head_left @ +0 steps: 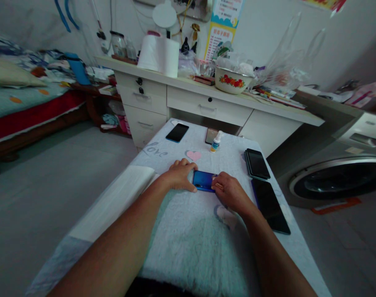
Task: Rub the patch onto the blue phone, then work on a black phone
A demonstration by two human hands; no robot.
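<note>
A blue smartphone (203, 180) lies back side up on the cloth-covered table in front of me, its long side running left to right. My left hand (181, 175) braces its left end, thumb on the near edge and fingers at the far edge. Over the right end, my right hand (227, 187) is closed with its fingers bent down onto the phone's back. Whatever is pinched in those fingers, if anything, is too small to make out. The right hand covers that end of the phone.
A small spray bottle (216, 142) stands beyond the phone, before another phone (210, 135). A dark-screened phone (177, 133) lies far left. Stacked phones (257, 163) and a tablet (271, 205) line the right edge. White folded paper (113, 202) lies left; a desk (188, 99) stands behind.
</note>
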